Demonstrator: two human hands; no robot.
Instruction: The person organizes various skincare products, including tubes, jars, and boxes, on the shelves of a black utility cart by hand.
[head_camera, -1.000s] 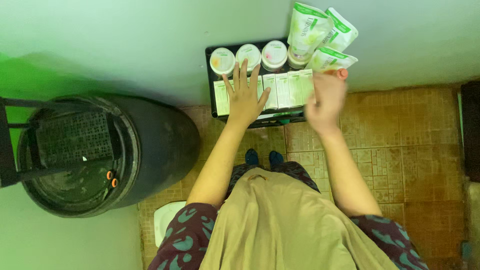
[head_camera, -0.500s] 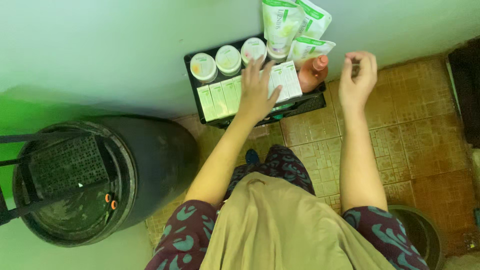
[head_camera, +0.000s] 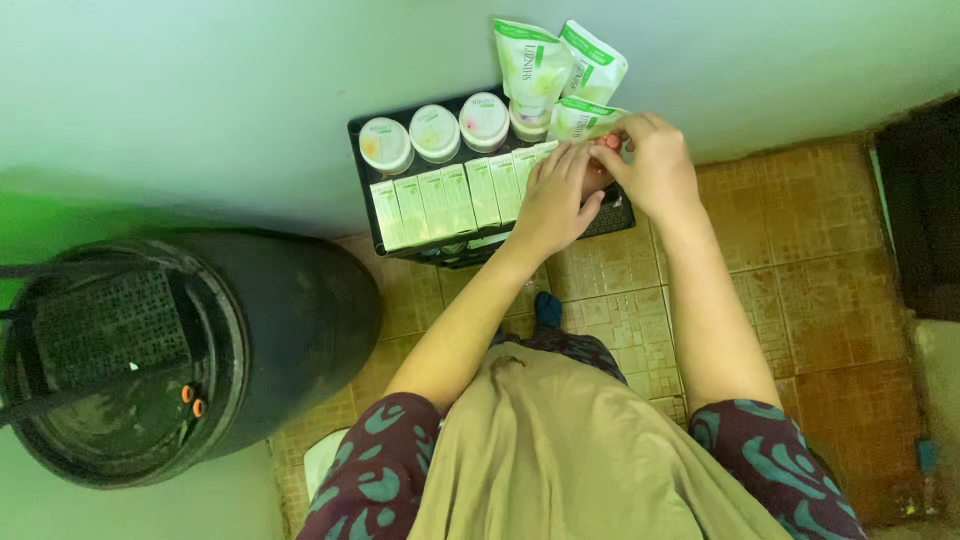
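Half a second ago the right hand (head_camera: 655, 165) hung apart in the air; now both hands meet on the orange bottle (head_camera: 603, 160) at the black tray's (head_camera: 362, 190) right end, beside the boxes (head_camera: 450, 198). The right fingers seem to pinch its cap (largely hidden); the left hand (head_camera: 555, 200) wraps the body.

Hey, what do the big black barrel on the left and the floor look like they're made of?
The black barrel looks like matte plastic: smooth, dull dark wall with a moulded rim, though painted metal can't be ruled out. The floor seems to be glazed ceramic tile, brownish with square grout lines and a slight sheen.
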